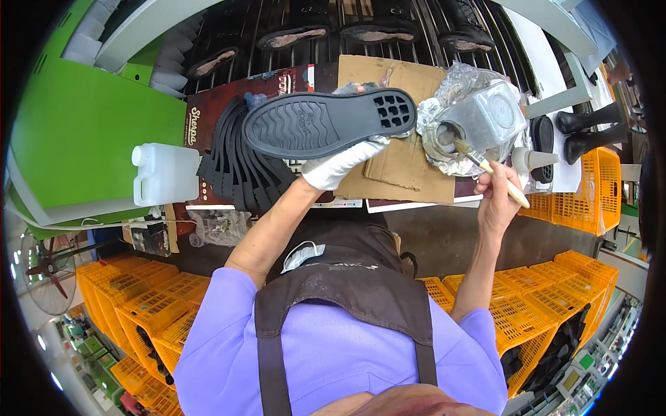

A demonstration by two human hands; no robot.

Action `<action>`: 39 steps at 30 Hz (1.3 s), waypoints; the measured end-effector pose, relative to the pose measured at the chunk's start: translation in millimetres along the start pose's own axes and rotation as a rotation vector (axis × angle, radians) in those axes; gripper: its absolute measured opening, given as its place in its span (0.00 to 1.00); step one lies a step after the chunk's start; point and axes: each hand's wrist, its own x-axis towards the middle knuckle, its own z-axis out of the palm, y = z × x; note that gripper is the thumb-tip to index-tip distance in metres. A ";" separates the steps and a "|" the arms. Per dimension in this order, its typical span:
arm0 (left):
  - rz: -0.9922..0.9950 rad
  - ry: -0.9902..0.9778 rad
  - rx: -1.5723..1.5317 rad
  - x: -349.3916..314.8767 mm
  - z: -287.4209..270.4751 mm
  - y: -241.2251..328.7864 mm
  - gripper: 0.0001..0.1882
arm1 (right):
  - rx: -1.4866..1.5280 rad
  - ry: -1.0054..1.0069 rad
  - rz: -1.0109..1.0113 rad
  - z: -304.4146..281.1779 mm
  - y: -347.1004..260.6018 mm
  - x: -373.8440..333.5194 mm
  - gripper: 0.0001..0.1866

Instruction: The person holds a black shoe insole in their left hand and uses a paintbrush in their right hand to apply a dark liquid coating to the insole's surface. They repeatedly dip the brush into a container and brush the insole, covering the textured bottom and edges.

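Observation:
My left hand (345,162), in a white glove, is closed round a black rubber shoe sole (326,121) from beneath; its wavy tread faces up. Between the fingers of my bare right hand (498,194) is a paintbrush (510,187) with a pale wooden handle. Its bristles are at the mouth of a small round pot (444,136) wrapped in crumpled, whitish-stained material. A clear plastic container (488,114) leans tilted beside the pot. Left of the held sole, several more black soles (239,163) lie fanned out in an overlapping stack.
Cardboard (395,173) covers the bench middle. A white jug (165,175) stands left, a nozzle bottle (534,159) right. Black shoes (295,35) sit along a dark slatted rack at the back. Black boots (590,132) stand far right. Orange crates (548,291) are stacked on both sides behind me.

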 end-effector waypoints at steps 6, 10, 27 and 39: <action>0.000 -0.054 0.282 -2.9 19.5 1.5 0.36 | 0.057 -0.019 -0.417 45.7 -19.2 -26.2 0.19; 0.005 -0.084 0.377 -4.9 28.4 7.8 0.37 | 0.021 -0.162 -0.571 68.8 -29.7 -30.9 0.17; -0.059 -0.022 -0.092 -15.5 27.8 -8.0 0.40 | -0.122 -0.349 -0.660 106.6 -28.1 -40.3 0.17; -0.008 -0.037 -0.029 -16.0 29.5 -3.2 0.40 | -0.122 -0.111 -0.629 99.9 -18.3 -25.5 0.15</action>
